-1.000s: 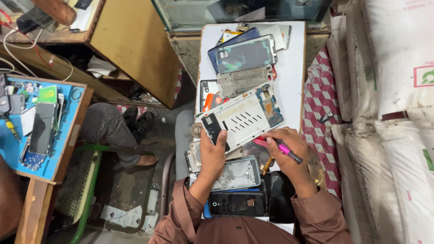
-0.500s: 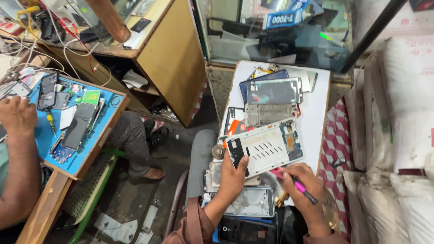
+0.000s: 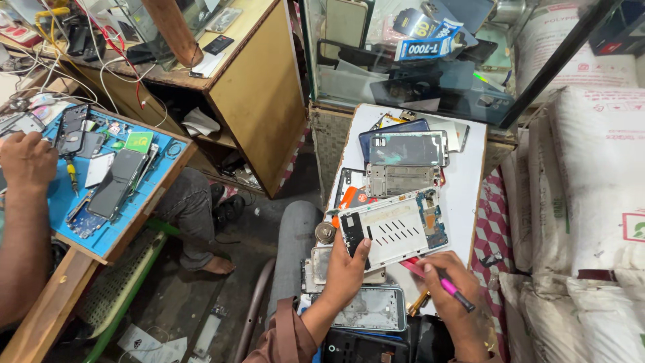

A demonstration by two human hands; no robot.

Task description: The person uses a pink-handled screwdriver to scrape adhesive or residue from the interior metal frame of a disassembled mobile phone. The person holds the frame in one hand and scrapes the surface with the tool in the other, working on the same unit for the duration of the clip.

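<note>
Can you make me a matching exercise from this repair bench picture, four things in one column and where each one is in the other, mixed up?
Things:
1. opened white phone frame
2. pink screwdriver
3. blue work mat
4. glass display case

Places:
A. behind the white table, at its far end
B. in the right hand
C. under the left hand fingers
D. on the wooden bench at the left, by another person's hand

Pairs: 1-C, 2-B, 3-D, 4-A
</note>
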